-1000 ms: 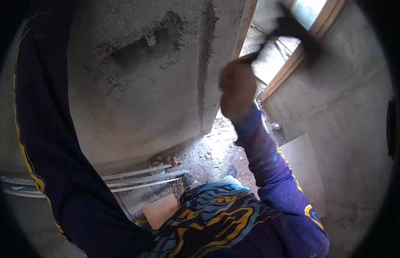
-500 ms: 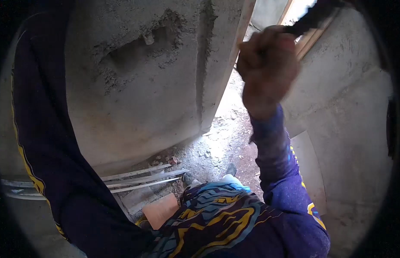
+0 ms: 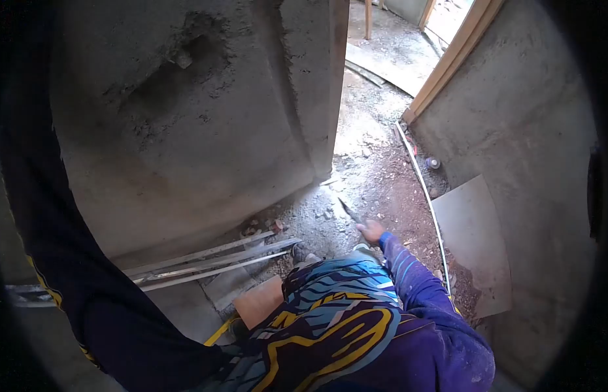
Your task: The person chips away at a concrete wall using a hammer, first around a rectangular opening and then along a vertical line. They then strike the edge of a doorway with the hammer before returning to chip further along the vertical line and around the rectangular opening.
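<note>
Low in front of my body, my right hand [image 3: 370, 230] is closed around a dark, narrow tool [image 3: 349, 210] with a pointed end. Its exact kind cannot be made out. The tool points up and left, over the rubble floor [image 3: 317, 219]. My left sleeve [image 3: 49, 215] runs up the left edge, and the hand at its end is out of sight. On the grey wall [image 3: 199, 163] ahead there is a rough chipped hole [image 3: 199, 52] and a long vertical groove [image 3: 274, 55].
Long pale strips [image 3: 212, 262] lie at lower left, beside an orange-brown board [image 3: 259, 302]. A large thin sheet [image 3: 471, 242] leans on the right wall. Near the wooden door frame [image 3: 448, 62] stands a small can [image 3: 433, 163], and a thin white strip [image 3: 425, 189] runs along the floor.
My right hand has dropped from high in front of the wall to near my waist, still gripping the dark tool. The view has shifted, showing more of the doorway and floor.
</note>
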{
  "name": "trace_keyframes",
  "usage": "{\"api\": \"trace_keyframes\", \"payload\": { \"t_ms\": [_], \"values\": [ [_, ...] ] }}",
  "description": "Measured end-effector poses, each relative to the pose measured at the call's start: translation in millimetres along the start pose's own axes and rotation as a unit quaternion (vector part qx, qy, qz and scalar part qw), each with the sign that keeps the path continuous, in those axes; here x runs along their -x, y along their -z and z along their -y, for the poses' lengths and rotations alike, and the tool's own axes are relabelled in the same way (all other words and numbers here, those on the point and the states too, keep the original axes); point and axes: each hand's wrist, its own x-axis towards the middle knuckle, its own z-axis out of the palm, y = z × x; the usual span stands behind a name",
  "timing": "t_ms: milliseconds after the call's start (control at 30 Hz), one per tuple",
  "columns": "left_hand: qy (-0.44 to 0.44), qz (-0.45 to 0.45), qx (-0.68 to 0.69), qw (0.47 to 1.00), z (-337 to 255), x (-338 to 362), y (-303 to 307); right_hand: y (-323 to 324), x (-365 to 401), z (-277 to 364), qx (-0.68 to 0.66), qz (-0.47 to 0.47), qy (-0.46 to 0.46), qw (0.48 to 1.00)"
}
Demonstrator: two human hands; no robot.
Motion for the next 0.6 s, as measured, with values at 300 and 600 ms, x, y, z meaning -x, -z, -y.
{"api": "trace_keyframes", "payload": {
  "t_ms": [300,600],
  "values": [
    [0.029,0.002,-0.170,0.985,11,50,29,-111,17,-320,-0.169,-0.033,-0.092,0.981],
    [0.406,0.342,0.107,0.841,-353,191,67,-21,79,-350,0.125,0.181,-0.111,0.969]
  ]
}}
